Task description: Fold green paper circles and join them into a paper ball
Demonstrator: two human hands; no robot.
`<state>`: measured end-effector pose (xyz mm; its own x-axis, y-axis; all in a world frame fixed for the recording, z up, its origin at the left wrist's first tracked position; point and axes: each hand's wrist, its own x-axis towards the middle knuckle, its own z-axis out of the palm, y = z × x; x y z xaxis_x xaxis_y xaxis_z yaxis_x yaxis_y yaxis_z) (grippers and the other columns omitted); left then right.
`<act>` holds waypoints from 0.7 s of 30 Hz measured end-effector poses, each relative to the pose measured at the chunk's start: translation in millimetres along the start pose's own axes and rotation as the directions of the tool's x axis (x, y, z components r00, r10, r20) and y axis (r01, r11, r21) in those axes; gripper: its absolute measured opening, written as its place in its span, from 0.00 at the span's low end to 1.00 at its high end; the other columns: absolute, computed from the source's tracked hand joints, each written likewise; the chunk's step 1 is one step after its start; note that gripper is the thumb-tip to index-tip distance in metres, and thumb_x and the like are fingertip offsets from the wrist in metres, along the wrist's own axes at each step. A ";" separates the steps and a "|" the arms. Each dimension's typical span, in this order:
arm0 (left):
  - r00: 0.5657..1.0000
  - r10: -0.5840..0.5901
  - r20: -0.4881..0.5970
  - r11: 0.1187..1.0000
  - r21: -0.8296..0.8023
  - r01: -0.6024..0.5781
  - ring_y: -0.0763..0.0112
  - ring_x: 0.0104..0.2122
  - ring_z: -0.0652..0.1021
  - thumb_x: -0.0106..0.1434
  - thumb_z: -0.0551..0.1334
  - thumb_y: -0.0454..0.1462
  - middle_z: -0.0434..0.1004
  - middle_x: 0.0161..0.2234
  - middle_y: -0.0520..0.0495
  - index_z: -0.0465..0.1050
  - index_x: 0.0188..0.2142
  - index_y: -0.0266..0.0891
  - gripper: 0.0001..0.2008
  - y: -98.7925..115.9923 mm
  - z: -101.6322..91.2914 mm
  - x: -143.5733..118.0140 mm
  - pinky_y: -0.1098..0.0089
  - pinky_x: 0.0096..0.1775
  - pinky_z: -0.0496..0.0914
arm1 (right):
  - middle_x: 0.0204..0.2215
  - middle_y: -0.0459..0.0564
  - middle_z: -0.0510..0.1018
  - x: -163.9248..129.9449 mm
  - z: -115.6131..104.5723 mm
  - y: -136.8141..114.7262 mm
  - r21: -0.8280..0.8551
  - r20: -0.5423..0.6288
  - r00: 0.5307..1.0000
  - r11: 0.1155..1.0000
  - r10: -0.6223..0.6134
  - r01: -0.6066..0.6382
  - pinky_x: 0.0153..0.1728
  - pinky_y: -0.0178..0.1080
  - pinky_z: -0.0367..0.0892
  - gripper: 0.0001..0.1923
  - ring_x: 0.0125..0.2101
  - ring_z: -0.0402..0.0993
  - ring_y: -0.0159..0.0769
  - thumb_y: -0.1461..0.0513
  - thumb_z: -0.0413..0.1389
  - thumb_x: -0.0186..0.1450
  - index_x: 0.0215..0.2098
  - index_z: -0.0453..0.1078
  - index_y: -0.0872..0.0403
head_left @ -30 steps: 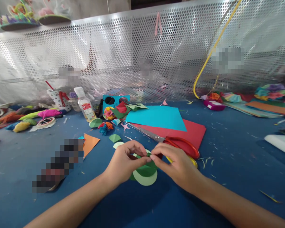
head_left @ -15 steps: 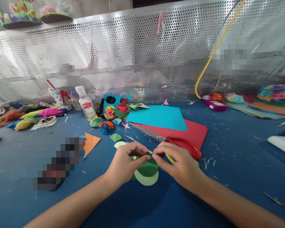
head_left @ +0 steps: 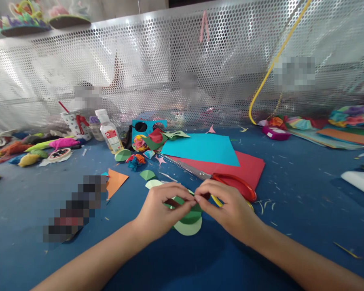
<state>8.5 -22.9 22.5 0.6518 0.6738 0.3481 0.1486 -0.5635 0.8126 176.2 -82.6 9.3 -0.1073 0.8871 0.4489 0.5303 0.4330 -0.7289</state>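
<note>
My left hand [head_left: 159, 210] and my right hand [head_left: 227, 206] meet fingertip to fingertip over the blue table [head_left: 291, 210]. Both pinch a small folded green paper piece [head_left: 190, 216]; a bit of dark red shows between the fingers. A pale green paper circle [head_left: 188, 228] lies under it on the table. Red-handled scissors [head_left: 230, 184] lie just behind my right hand, blades pointing left. What exactly sits between the fingertips is hidden.
A cyan sheet [head_left: 202, 149] lies on a red sheet [head_left: 248, 165] behind the scissors. Green paper cutouts [head_left: 147, 175], an orange scrap [head_left: 115, 182], a glue bottle [head_left: 109, 131], a cup [head_left: 73, 123] and paper flowers [head_left: 136, 161] stand left. Perforated metal screen [head_left: 170, 68] closes the back.
Both hands stay together on the green paper; the fingers have shifted slightly, pressing and folding it a little closer to the table.
</note>
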 end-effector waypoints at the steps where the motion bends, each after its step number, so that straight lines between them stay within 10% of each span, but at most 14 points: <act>1: 1.000 -0.009 0.002 1.000 -0.006 0.010 0.73 0.31 0.75 0.55 0.61 0.33 0.75 0.32 0.47 0.76 0.30 0.39 0.05 1.4 -0.5 0.0 0.78 0.26 0.68 | 0.28 0.45 0.69 0.2 -0.7 -0.4 0.000 -0.014 1.000 1.000 0.001 -0.001 0.32 0.32 0.62 0.05 0.29 0.66 0.28 0.66 0.50 0.62 0.29 0.65 0.54; 11: 0.960 -0.276 -0.045 0.921 -0.297 0.251 0.74 0.29 0.74 0.49 0.66 0.34 0.74 0.27 0.51 0.70 0.34 0.37 0.12 -1.7 3.4 3.4 0.77 0.29 0.68 | 0.27 0.45 0.68 1.3 -1.4 1.5 -0.039 -0.023 1.000 0.999 -0.013 0.012 0.32 0.33 0.62 0.05 0.29 0.65 0.29 0.66 0.49 0.62 0.28 0.63 0.54; 21: 0.965 -0.242 0.101 0.938 -0.231 0.259 0.75 0.26 0.71 0.49 0.66 0.33 0.72 0.24 0.51 0.69 0.27 0.35 0.06 -1.5 2.3 3.2 0.75 0.29 0.66 | 0.30 0.46 0.68 -1.7 2.1 0.3 -0.156 0.043 0.993 0.981 -0.110 0.115 0.34 0.35 0.61 0.05 0.32 0.64 0.30 0.67 0.49 0.62 0.30 0.64 0.54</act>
<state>12.1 -21.1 21.3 0.6682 0.7382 0.0924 0.1367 -0.2438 0.9601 174.7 -83.7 7.2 -0.2005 0.8403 0.5037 0.6392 0.5019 -0.5827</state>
